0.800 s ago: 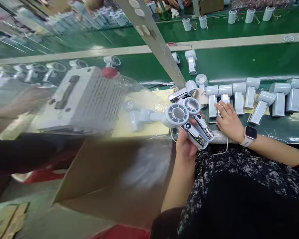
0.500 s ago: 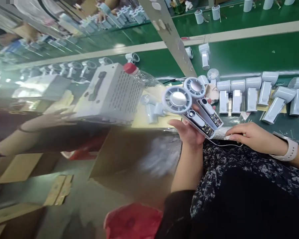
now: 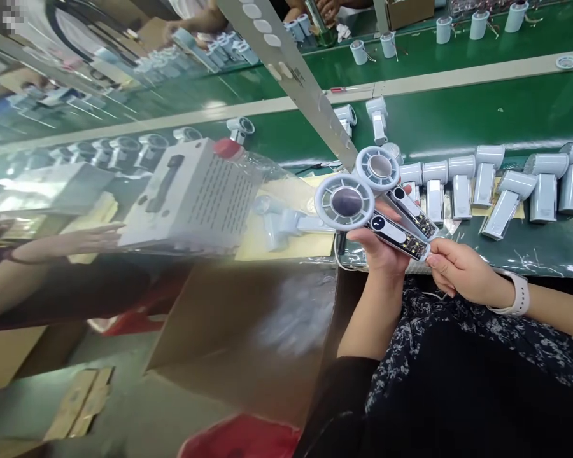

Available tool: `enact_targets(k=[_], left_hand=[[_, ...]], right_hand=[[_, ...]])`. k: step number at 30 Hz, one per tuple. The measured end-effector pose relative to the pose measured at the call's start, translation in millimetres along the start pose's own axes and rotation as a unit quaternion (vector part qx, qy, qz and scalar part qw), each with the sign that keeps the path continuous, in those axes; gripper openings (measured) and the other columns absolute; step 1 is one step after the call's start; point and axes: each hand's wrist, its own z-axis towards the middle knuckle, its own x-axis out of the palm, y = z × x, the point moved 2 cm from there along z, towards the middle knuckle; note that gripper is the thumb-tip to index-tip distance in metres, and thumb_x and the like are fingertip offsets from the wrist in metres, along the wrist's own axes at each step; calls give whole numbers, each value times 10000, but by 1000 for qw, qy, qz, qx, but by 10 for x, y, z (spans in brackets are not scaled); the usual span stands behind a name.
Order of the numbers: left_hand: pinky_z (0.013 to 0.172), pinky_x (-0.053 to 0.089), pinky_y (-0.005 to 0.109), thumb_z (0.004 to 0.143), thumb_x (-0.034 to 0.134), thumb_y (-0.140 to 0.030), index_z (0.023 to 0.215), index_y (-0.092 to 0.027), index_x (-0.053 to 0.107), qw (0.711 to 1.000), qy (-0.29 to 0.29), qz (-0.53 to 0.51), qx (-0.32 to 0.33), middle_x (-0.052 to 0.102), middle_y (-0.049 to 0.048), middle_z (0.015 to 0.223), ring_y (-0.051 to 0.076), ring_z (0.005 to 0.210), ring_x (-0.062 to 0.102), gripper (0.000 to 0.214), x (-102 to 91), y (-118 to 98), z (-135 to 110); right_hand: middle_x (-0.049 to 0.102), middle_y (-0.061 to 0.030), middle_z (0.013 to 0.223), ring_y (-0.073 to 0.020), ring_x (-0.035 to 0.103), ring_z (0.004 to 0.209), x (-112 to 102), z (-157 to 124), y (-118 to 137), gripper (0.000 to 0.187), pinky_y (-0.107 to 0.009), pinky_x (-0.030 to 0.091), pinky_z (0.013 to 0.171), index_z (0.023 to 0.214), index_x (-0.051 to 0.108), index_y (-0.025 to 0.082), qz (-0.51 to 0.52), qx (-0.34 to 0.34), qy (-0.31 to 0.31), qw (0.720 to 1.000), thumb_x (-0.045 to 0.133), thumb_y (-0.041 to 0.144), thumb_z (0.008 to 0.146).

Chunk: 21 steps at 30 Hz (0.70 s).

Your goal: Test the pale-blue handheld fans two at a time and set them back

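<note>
Two light-blue handheld fans (image 3: 346,202) lie side by side in my left hand (image 3: 382,251), whose fingers wrap round their handles. Both have round grilles, and their handles are uncovered, showing circuit boards (image 3: 401,240) with small parts. My right hand (image 3: 465,270), with a white watch strap on the wrist, is closed at the bottom end of the nearer fan's handle. A white cable (image 3: 437,294) shows just below that hand and seems to run into its fingers. The cable's tip is hidden.
Several fans (image 3: 487,175) stand along the bench at right. Left of my hands are a white box-shaped device (image 3: 191,197), a red-capped plastic bottle (image 3: 255,162) and an open carton (image 3: 248,337). A slanted metal post (image 3: 291,76) rises ahead. A co-worker's arm (image 3: 52,248) reaches in at left.
My right hand has moved left and up to the end of the nearer fan's handle. The two fans have stayed in my left hand. The view has shifted slightly right.
</note>
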Motion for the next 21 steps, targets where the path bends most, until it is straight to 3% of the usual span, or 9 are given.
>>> enact_targets(k=[3, 6, 10, 12, 14, 18, 21], left_hand=[[894, 636, 460, 719, 475, -1070, 729, -242, 472, 1000, -5, -9, 11, 725, 107, 1087, 366, 1295, 668, 828, -11, -11, -26], [917, 632, 460, 732, 522, -1044, 723, -238, 493, 999, -2, -21, 28, 724, 99, 1059, 364, 1281, 675, 806, -33, -47, -30], [896, 633, 447, 735, 509, -1046, 688, -244, 464, 998, -11, -62, 15, 727, 101, 1030, 332, 1171, 705, 804, -83, -116, -21], [868, 638, 434, 737, 455, -1063, 680, -248, 419, 996, -27, -85, -19, 732, 94, 1032, 298, 1078, 715, 818, -124, -138, -26], [844, 641, 419, 722, 418, -1082, 681, -248, 394, 994, -41, -93, -49, 732, 83, 1035, 273, 1012, 716, 835, -164, -146, -41], [831, 640, 423, 709, 432, -1084, 671, -239, 436, 992, -41, -110, -49, 725, 95, 1076, 279, 990, 722, 846, -213, -121, -80], [807, 650, 456, 654, 399, -1122, 643, -231, 465, 993, -43, -106, -31, 720, 119, 1095, 302, 971, 731, 893, -238, -62, -107]], right_hand=[[427, 121, 512, -98, 440, 380, 34, 16, -41, 344, -240, 350, 446, 874, 458, 246, 26, -2, -34, 999, 515, 498, 1101], [417, 118, 524, -107, 447, 385, 62, 35, -64, 387, -248, 368, 455, 890, 473, 244, 30, -4, -29, 999, 478, 560, 1115], [618, 1, 719, -165, 639, 669, 7, 68, 8, 403, -304, 505, 671, 878, 570, 220, -107, -71, 0, 992, 498, 534, 1120], [651, -47, 854, -185, 635, 792, -42, 78, 59, 408, -317, 504, 736, 840, 590, 214, -181, -126, -6, 975, 519, 507, 1115], [651, -57, 874, -187, 618, 786, -79, 80, 79, 406, -316, 491, 718, 828, 585, 214, -206, -143, -27, 968, 505, 484, 1120], [687, -33, 763, -189, 689, 712, -59, 52, 23, 376, -311, 512, 681, 867, 595, 216, -141, -73, -39, 987, 525, 489, 1116], [541, 54, 544, -173, 663, 539, 3, 21, -48, 457, -285, 498, 587, 821, 513, 235, -46, -19, -42, 998, 523, 596, 1101]])
